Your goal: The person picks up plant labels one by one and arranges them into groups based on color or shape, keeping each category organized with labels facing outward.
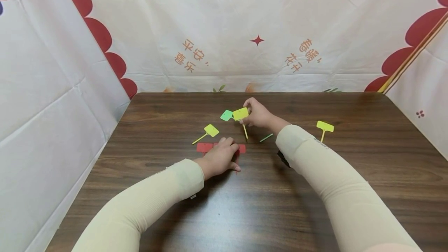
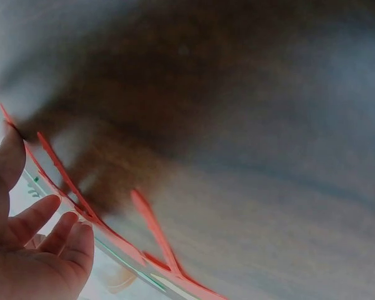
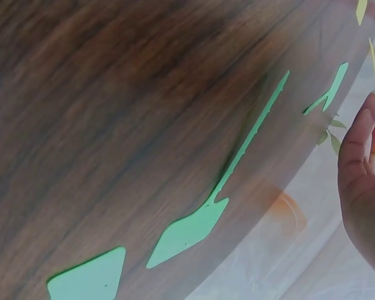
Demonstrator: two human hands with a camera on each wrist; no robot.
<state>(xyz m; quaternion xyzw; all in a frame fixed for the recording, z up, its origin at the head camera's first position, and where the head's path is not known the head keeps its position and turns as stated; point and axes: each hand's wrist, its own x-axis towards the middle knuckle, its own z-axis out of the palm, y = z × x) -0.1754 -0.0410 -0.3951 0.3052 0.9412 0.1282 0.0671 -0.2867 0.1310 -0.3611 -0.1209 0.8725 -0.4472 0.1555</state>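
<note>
My right hand (image 1: 257,114) pinches a yellow plant label (image 1: 240,114) by its head, its stem slanting down toward the table. The right wrist view also shows this hand (image 3: 365,181) at the right edge, with the thin yellow label between its fingertips. My left hand (image 1: 220,156) rests over red plant labels (image 1: 204,147) lying on the table, partly covering them. In the left wrist view, the thumb and fingers of this hand (image 2: 37,237) are spread apart, touching the red labels (image 2: 65,175).
A green label (image 1: 226,115) lies behind the held yellow one. Another yellow label (image 1: 211,130) lies left, and one more yellow label (image 1: 325,126) lies right. A green stem (image 1: 266,137) shows beside my right forearm, which hides part of the wooden table (image 1: 367,158). Printed cloth (image 1: 227,22) hangs behind.
</note>
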